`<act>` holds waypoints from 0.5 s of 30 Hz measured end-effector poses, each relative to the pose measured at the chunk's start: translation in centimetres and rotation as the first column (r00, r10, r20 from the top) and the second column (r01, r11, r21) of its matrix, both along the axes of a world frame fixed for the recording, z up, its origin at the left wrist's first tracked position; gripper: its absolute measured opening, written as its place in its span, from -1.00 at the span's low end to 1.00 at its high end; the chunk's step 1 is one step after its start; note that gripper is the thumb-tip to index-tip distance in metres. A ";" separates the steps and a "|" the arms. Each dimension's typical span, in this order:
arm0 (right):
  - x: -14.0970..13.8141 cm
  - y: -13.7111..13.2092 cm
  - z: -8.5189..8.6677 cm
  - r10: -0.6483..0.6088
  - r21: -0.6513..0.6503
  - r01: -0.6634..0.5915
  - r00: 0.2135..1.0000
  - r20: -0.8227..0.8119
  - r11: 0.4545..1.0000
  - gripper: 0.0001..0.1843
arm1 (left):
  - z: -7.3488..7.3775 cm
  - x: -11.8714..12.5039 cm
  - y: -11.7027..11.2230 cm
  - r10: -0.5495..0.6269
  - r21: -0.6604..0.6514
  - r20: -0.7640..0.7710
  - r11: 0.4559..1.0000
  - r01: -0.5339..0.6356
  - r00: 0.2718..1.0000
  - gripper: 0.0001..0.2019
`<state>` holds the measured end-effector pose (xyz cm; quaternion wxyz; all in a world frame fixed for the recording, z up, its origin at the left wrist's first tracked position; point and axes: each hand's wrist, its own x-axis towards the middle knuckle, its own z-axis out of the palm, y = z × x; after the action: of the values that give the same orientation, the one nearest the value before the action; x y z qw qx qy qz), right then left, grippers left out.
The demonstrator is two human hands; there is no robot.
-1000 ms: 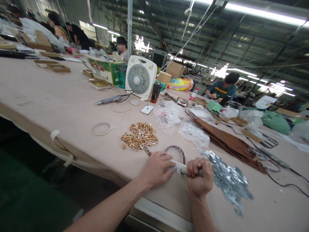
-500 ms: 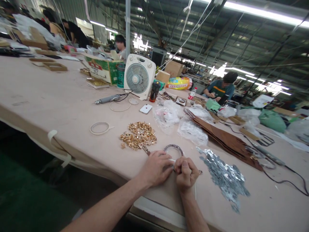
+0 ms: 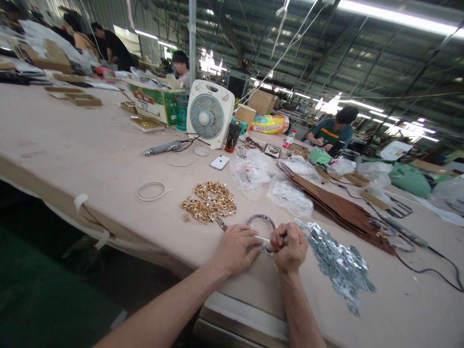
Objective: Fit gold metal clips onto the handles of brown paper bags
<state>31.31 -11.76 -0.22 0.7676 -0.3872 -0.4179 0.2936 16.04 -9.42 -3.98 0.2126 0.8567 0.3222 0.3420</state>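
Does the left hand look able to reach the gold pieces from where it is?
Probably yes: the gold pieces lie just beyond the left hand, with only a strap end partly between.

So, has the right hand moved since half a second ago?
Yes: the right hand has moved rightward, closer to the pile of silver pieces.

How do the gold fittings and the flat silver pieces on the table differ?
The gold fittings are small and spiky; the silver pieces are thin and flat. The gold fittings form a compact heap, the silver pieces a longer, spread-out one. The gold fittings lie beyond the left hand, the silver pieces right of the right hand. Both are loose and shiny.
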 end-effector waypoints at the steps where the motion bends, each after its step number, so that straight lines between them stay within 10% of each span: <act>1: -0.1 0.1 0.0 0.014 -0.008 -0.014 1.000 0.011 1.000 -0.60 | 0.0 0.1 0.0 0.006 -0.002 -0.003 1.000 -0.006 1.000 -0.80; 15: -0.5 0.6 0.6 0.045 -0.028 -0.040 0.983 0.179 0.999 -0.55 | 0.3 -0.1 -0.2 0.007 -0.001 -0.024 1.000 -0.007 1.000 -0.80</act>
<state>30.78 -11.12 0.34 0.7157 -0.4122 -0.4900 0.2788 15.91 -9.59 -3.64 0.2080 0.8595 0.3277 0.3325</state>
